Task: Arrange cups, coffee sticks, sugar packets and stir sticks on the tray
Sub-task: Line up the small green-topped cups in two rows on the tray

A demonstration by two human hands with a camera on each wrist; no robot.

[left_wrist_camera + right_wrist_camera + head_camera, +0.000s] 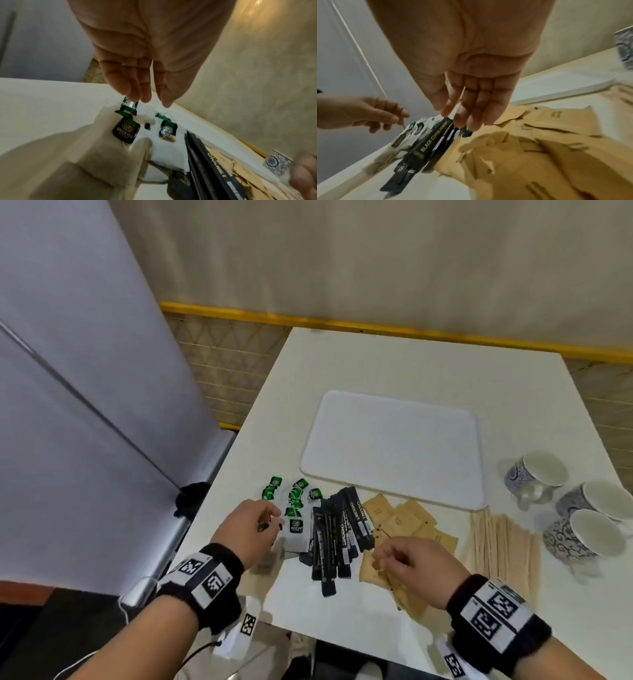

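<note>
A bare white tray (394, 446) lies mid-table. In front of it, left to right, lie green tea bags (293, 501), black coffee sticks (339, 537), brown sugar packets (406, 522) and wooden stir sticks (503, 542). Three patterned cups (534, 474) lie on their sides at the right. My left hand (274, 522) hovers over the tea bags; its fingers (130, 89) hang loosely just above a tea tag (130, 104), and I see nothing pinched. My right hand (380, 556) hangs above the sugar packets (539, 142), fingers (476, 111) relaxed and holding nothing, near the coffee sticks (435, 136).
The table's left edge runs close to a grey partition (85, 371). A yellow rail (342, 321) runs behind the table. The table's front edge (342, 635) is just under my wrists.
</note>
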